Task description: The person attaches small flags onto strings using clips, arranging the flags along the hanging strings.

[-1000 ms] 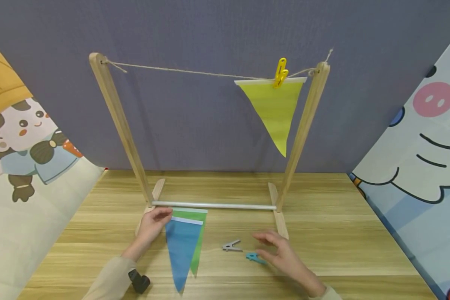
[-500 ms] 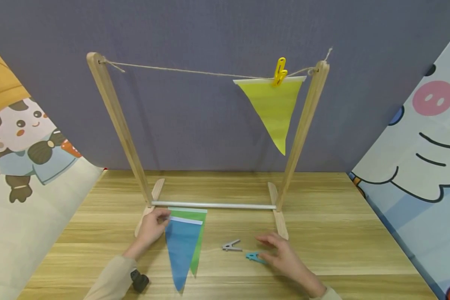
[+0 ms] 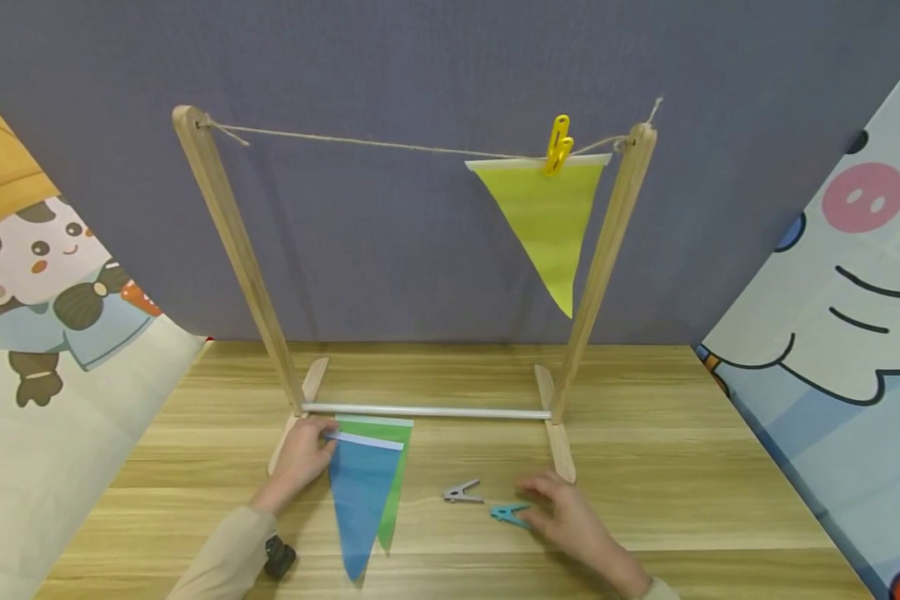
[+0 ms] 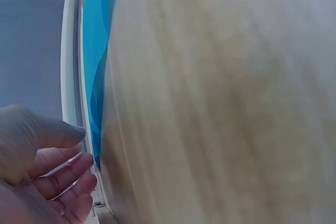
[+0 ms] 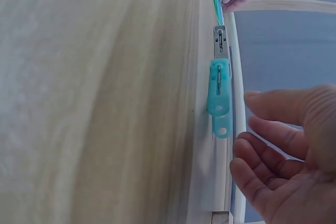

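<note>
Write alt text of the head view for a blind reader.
A person's left grip is at the top corner of a blue pennant overlapping a green pennant, the right grip near a teal clip. Above, a yellow pennant hangs clipped to a string between wooden posts.

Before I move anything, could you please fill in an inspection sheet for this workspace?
Surface: woodgrain tabletop.
Job's things: yellow pennant clipped by yellow clothespin to string on wooden frame; blue pennant overlapping green pennant; gray clothespin and turquoise clothespin lying loose.
Clutter: nothing seen.
Hands: left hand at blue pennant's corner, grip unclear; right hand beside turquoise clothespin, holding nothing.
Cables: nothing seen.
Surroundings: gray panel behind; cartoon sheets at both sides.
</note>
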`<state>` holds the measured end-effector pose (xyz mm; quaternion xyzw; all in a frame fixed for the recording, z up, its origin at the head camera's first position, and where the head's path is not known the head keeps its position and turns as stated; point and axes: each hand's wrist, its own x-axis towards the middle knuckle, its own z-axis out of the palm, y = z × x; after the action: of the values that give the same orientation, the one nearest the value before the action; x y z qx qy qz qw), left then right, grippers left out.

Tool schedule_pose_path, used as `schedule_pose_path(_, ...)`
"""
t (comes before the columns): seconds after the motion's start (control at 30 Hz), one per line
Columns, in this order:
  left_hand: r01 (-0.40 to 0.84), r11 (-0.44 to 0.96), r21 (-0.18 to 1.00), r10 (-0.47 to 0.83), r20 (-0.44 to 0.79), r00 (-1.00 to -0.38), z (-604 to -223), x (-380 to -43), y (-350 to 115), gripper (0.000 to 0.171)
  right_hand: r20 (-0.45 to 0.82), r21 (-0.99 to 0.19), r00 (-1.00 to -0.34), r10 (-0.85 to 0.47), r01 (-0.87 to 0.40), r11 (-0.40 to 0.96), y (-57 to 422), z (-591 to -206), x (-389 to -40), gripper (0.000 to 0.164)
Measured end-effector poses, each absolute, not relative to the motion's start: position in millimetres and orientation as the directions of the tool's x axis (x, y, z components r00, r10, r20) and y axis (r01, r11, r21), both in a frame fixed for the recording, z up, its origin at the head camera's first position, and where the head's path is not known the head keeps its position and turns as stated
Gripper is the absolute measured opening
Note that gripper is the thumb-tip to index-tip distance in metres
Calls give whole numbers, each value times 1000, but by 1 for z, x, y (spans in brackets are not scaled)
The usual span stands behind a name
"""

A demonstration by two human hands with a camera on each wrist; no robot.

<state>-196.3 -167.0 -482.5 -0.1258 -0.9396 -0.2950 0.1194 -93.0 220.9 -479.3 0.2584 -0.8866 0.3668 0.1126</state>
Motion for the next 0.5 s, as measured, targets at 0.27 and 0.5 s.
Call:
schedule_pose_path(0.27,354,838,414,230,321,-919,-478,-203,-166,15,318,-650,-857,-405,-508,565,221,-481,-93,27)
schedule_pose_path(0.5,381,855,353,279,307,-910,-475,-210,-169,10,296,-633,-857,-422,-507,584,220,-482,-92,27)
